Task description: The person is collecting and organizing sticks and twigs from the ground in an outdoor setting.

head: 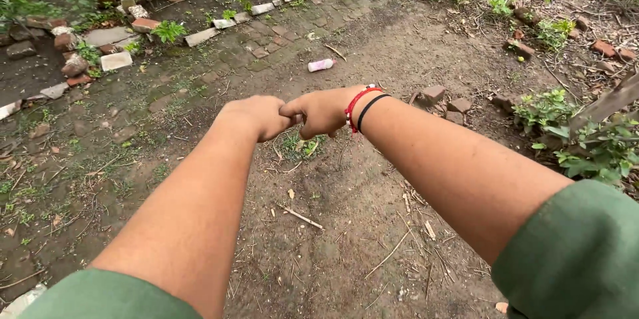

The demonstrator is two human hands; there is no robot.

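Observation:
Both my arms reach straight out over bare dirt, with green sleeves pushed up near the elbows. My left hand (pixel 256 116) is curled into a fist. My right hand (pixel 324 110) is also closed and touches the left at the knuckles. Whether anything sits between the two fists is hidden. A red band and a black band (pixel 360 108) circle my right wrist. Just below the hands a small green weed (pixel 303 146) grows from the soil.
A small white and pink bottle (pixel 321 64) lies on the dirt beyond the hands. A worn brick path (pixel 266 39) edged with white stones runs at the back left. Loose bricks (pixel 446 102) and leafy plants (pixel 586 139) sit on the right. Twigs litter the ground.

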